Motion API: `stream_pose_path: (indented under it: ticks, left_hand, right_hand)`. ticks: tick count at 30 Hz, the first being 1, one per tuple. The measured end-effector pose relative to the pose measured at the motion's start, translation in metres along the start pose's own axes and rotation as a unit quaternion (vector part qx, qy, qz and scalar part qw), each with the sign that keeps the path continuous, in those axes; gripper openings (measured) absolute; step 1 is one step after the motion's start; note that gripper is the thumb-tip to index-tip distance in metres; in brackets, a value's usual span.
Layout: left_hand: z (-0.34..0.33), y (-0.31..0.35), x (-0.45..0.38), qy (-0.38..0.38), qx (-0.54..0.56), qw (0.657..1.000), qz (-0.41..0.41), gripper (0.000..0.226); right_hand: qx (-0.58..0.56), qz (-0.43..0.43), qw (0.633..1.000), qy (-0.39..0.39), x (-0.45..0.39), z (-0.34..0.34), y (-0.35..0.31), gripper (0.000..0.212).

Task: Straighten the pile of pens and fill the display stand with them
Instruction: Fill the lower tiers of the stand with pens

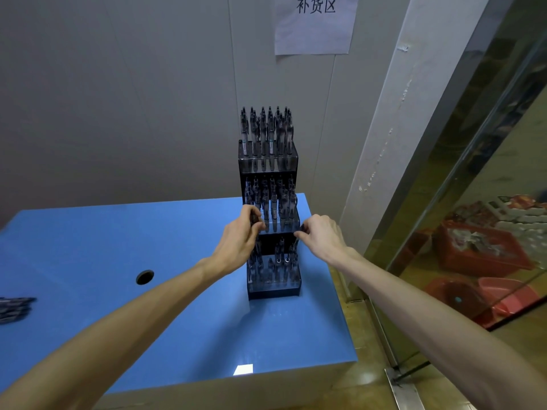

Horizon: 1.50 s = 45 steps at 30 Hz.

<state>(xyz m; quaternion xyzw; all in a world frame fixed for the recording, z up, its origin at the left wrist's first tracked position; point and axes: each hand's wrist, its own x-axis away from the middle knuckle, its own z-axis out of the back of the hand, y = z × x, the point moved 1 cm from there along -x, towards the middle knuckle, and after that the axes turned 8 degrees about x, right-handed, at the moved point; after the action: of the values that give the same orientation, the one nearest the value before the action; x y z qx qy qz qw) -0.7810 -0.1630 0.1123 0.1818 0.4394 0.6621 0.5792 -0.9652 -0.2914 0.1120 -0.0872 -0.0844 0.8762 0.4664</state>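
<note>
Far out beyond our left forearm, at the table's (pixel 177 335) edge, a small heap of pens (pixel 14 309) lies waiting, so we judge the filling is not finished. Nearer that arm there is a round hole (pixel 144 276) in the blue top.

Our left hand (pixel 239 241) is curled at the left edge of the display stand's (pixel 273 291) middle tier, fingers pinching something dark, most likely a pen (pixel 253 216) going into a slot; the blur keeps us from being sure. Just across from it, our right hand (pixel 321 236) pinches the right front corner of that same tier, apparently steadying the stand.

The stand rises between and beyond both hands: a dark three-stepped rack with clear fronts. Its top tier, above our fingers, looks packed with upright dark pens; the middle tier looks close to full; the lowest, below our wrists, seems to have gaps. Most of the job looks done.
</note>
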Motion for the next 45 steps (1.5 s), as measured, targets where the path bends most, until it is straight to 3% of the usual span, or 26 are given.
stream_pose_path:
  ticks: [6, 10, 12, 17, 21, 23, 27, 33, 35, 40, 45]
  left_hand:
    - [0.000, 0.001, 0.001, -0.002, 0.004, 1.000, 0.003, 0.005]
    - [0.002, 0.001, 0.001, 0.007, 0.003, 1.000, 0.003, 0.003]
    - [0.003, 0.001, 0.000, 0.009, 0.001, 1.000, 0.002, 0.003]
    - [0.009, 0.001, -0.001, 0.005, -0.007, 1.000, -0.007, 0.003]
    - [0.012, 0.002, -0.003, 0.009, -0.003, 1.000, -0.008, 0.002]
    - [0.013, 0.005, -0.005, 0.013, -0.002, 1.000, -0.010, 0.002]
    - [0.010, 0.014, -0.008, 0.023, 0.004, 1.000, -0.006, 0.004]
    - [0.011, 0.017, -0.007, 0.022, 0.011, 1.000, -0.006, 0.008]
    - [0.011, 0.018, -0.006, 0.013, 0.015, 1.000, -0.005, 0.016]
    - [0.015, 0.013, -0.002, -0.040, -0.015, 0.999, -0.017, 0.061]
    - [0.025, 0.005, -0.001, -0.026, -0.031, 0.998, -0.043, 0.062]
  right_hand:
    - [-0.021, -0.014, 0.999, -0.041, 0.002, -0.011, -0.004, 0.031]
    - [-0.059, -0.062, 0.995, -0.055, -0.002, -0.019, -0.015, 0.042]
    - [-0.051, -0.076, 0.993, -0.070, -0.001, -0.025, -0.018, 0.037]
    - [-0.038, -0.057, 0.993, -0.093, 0.003, -0.025, -0.020, 0.044]
    - [0.054, -0.012, 0.998, 0.010, 0.007, -0.005, -0.023, 0.035]
    - [0.009, 0.018, 0.999, 0.027, 0.009, 0.002, -0.029, 0.030]
    - [-0.151, 0.058, 0.986, -0.036, 0.015, 0.001, -0.053, 0.028]
    - [-0.244, 0.025, 0.969, -0.023, 0.010, -0.014, -0.062, 0.025]
    - [-0.255, 0.030, 0.966, -0.032, 0.012, -0.015, -0.062, 0.022]
    - [-0.189, 0.054, 0.980, -0.005, 0.014, -0.014, -0.057, 0.016]
    - [-0.133, 0.037, 0.990, 0.034, 0.017, -0.001, -0.037, 0.013]
